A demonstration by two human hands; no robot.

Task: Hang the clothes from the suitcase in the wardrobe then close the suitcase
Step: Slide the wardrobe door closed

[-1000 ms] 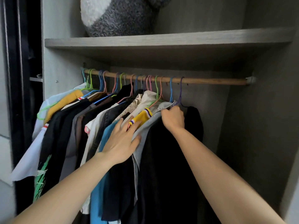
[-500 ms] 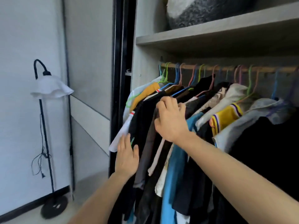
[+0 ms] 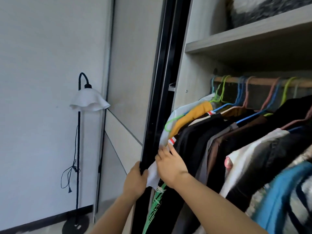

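Observation:
Several shirts (image 3: 219, 132) hang on coloured hangers from the wooden rail (image 3: 263, 80) inside the wardrobe. My left hand (image 3: 135, 180) grips the black edge of the sliding door (image 3: 162, 98) at the wardrobe's left side. My right hand (image 3: 170, 163) lies flat with straight fingers against the white sleeve (image 3: 154, 174) of the leftmost garments, pressing it toward the inside. The suitcase is out of view.
A floor lamp (image 3: 88, 102) with a white shade stands by the wall on the left, its cord hanging down. A shelf (image 3: 244, 39) above the rail carries a grey and white plush item (image 3: 263, 9). Wardrobe door panel (image 3: 131, 65) runs behind the black edge.
My view has swung left. My right hand moved from the middle garments down to the leftmost ones. My left hand left the clothes and took hold of the door edge.

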